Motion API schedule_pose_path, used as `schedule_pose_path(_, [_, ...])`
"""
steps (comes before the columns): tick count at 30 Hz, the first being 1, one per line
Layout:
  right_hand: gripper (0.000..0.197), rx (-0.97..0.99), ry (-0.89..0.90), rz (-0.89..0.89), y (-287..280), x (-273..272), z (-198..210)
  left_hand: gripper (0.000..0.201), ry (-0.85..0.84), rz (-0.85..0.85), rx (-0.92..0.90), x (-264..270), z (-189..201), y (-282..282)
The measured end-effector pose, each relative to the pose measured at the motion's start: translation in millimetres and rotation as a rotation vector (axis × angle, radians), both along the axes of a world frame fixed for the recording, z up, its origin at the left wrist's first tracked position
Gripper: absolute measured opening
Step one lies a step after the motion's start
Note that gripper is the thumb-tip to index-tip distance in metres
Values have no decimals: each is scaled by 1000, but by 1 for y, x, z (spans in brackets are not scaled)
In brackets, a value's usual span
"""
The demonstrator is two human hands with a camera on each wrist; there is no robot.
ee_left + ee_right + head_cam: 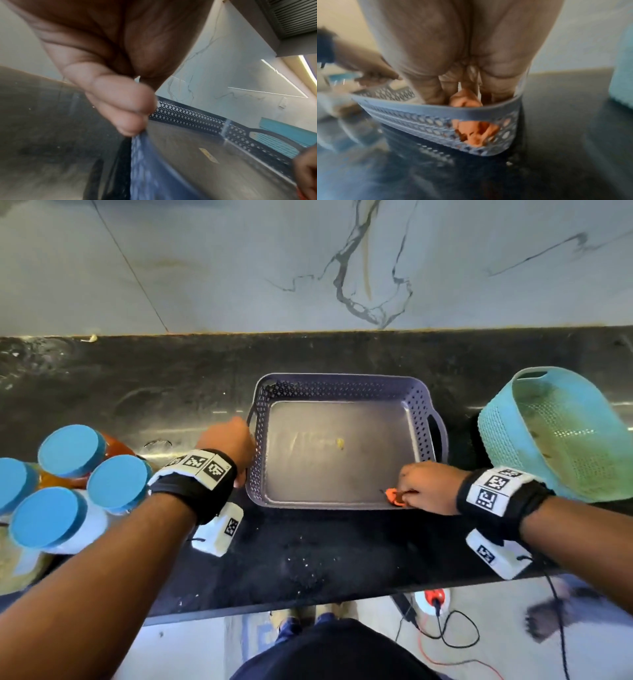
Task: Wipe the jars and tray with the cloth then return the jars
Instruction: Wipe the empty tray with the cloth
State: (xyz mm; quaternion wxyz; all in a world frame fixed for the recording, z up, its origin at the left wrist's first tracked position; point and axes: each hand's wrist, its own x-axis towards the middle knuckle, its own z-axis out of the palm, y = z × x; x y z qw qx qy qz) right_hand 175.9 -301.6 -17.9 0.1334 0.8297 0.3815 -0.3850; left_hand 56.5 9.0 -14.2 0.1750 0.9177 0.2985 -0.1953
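A purple-grey perforated tray (pixel 342 380) sits mid-counter with nothing in it but a small yellow speck (pixel 339 443) on its floor. My left hand (pixel 239 440) grips the tray's left rim; in the left wrist view its fingers (pixel 130 119) pinch the rim (pixel 142 162). My right hand (pixel 407 491) is in the tray's near right corner, curled round a bunched orange cloth (pixel 393 496) held against the floor. In the right wrist view the cloth (pixel 476 132) shows through the tray wall (pixel 419 116). Several blue-lidded jars (pixel 116 482) stand together at the left.
A teal perforated basket (pixel 561 433) lies tilted right of the tray, close to my right wrist. The black counter's front edge (pixel 308 601) is near me, with cables and a plug on the floor below. A marble wall backs the counter.
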Motion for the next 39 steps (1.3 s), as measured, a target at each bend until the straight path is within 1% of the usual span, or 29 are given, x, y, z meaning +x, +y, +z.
schedule_pose_path(1, [59,65,22,-24,5,-8,-3,23,-47,24,13,1,1,3])
schedule_pose_path(2, [65,165,50,-99,8,-16,-6,27,-83,50,29,1,2,5])
schedule_pose_path(3, [64,255,77,-159,11,-23,-9,29,-125,75,43,0,3,8])
schedule_pose_path(4, [61,310,106,-165,17,-30,-10,31,-166,96,55,-3,4,11])
schedule_pose_path(5, [58,352,128,-116,22,-36,-13,32,-199,112,60,-6,5,13])
schedule_pose_path(7, [50,375,154,-27,33,-47,-18,33,-246,133,60,-15,7,13])
schedule_pose_path(9, [38,413,155,-10,46,-54,-26,35,-238,156,87,-26,6,10])
schedule_pose_path(11, [33,466,119,-34,63,-60,-31,42,-171,196,116,-36,5,-1])
schedule_pose_path(13, [34,516,82,-73,81,-64,-31,49,-122,268,37,-41,1,-15])
schedule_pose_path(14, [36,535,84,-98,90,-67,-31,49,-112,332,-61,-41,-4,-22])
schedule_pose_path(15, [40,541,99,-116,97,-69,-29,48,-116,410,-201,-41,-8,-30])
schedule_pose_path(17, [48,504,130,-113,106,-74,-28,42,-157,586,-565,-36,-18,-41])
schedule_pose_path(18, [50,472,132,-82,109,-75,-27,39,-177,655,-684,-33,-21,-44])
schedule_pose_path(19, [51,437,128,-42,110,-78,-27,36,-183,689,-732,-29,-27,-43])
schedule_pose_path(21, [50,361,111,56,106,-79,-22,28,-215,696,-706,-22,-37,-42])
schedule_pose_path(23, [47,280,80,181,97,-77,-13,21,-228,701,-683,-18,-55,-36])
schedule_pose_path(25, [49,175,89,333,83,-73,-5,24,-252,714,-647,-15,-55,-37])
schedule_pose_path(26, [53,121,108,415,75,-70,-1,25,-253,708,-616,-14,-59,-36])
schedule_pose_path(27, [58,78,127,485,68,-66,2,25,-244,686,-590,-13,-72,-32])
schedule_pose_path(28, [62,53,145,530,63,-60,5,30,-243,670,-582,-11,-72,-33])
schedule_pose_path(30, [62,28,169,559,60,-48,7,50,-213,650,-580,-9,-75,-35])
schedule_pose_path(31, [60,20,166,561,61,-43,7,56,-198,629,-573,-9,-73,-37])
schedule_pose_path(32, [55,13,155,562,63,-37,6,57,-191,627,-559,-7,-86,-33])
schedule_pose_path(33, [51,9,143,566,63,-31,4,56,-185,614,-542,-6,-83,-34])
schedule_pose_path(35, [41,-19,108,567,61,-15,2,52,-150,595,-504,-9,-57,-38])
schedule_pose_path(37, [33,-75,50,555,57,8,3,43,-120,579,-473,-11,-58,-34])
schedule_pose_path(38, [31,-102,4,537,56,22,5,40,-112,577,-467,-13,-68,-29])
schedule_pose_path(39, [29,-124,-46,506,54,33,9,41,-118,588,-475,-14,-60,-31])
